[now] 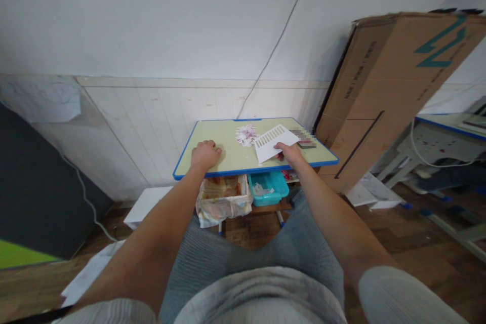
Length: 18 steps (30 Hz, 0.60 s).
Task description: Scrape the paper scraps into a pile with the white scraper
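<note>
My right hand (287, 153) grips the lower right part of a white card (274, 143), thumb on top. A row of several narrow cut-out slots runs along the card's upper part, with the table's colour showing through. My left hand (205, 154) rests on the left part of the pale green table (228, 163), its fingers slightly bent and nothing visible in them. Between the hands, toward the back, lies a loose pile of small white and purplish paper pieces (246, 134). The card's left corner comes close to this pile.
A blurred-out dark object (305, 138) lies at the table's right. Under the front edge sit a cloth-lined basket (214, 208) and a turquoise bin (269, 196) with pale pieces inside. A tall cardboard box (375, 91) leans at the right; a cable (279, 40) hangs down the wall.
</note>
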Available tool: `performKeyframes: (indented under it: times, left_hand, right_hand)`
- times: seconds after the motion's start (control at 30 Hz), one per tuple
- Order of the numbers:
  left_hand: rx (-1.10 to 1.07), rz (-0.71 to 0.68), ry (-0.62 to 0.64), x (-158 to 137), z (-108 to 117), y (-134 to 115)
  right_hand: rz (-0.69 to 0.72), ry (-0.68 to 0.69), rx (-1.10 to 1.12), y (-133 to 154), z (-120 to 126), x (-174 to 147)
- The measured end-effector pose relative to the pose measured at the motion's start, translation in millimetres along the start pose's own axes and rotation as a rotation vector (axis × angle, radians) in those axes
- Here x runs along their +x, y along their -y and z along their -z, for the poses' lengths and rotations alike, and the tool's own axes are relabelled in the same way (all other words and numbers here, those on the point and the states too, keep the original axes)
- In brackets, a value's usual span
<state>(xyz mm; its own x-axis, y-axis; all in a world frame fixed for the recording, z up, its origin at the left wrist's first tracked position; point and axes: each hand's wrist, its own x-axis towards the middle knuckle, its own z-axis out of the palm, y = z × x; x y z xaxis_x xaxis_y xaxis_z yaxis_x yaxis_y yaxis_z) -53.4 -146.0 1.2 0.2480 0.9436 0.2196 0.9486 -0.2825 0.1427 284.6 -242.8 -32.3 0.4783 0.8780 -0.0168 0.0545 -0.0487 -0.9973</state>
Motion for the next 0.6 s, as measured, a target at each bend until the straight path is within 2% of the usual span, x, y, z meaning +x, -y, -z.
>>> performKeyframes:
  times: [0.23, 0.6]
  left_hand:
    - [0.009, -0.005, -0.001, -0.5, 0.4, -0.2]
    - [-0.006, 0.003, -0.005, -1.4, 1.3, -0.9]
  right_hand:
    - [0.000, -0.023, -0.012, 3.2, 0.0, -3.4]
    - [0.079, -0.017, 0.053, 9.0, -0.3, -10.0]
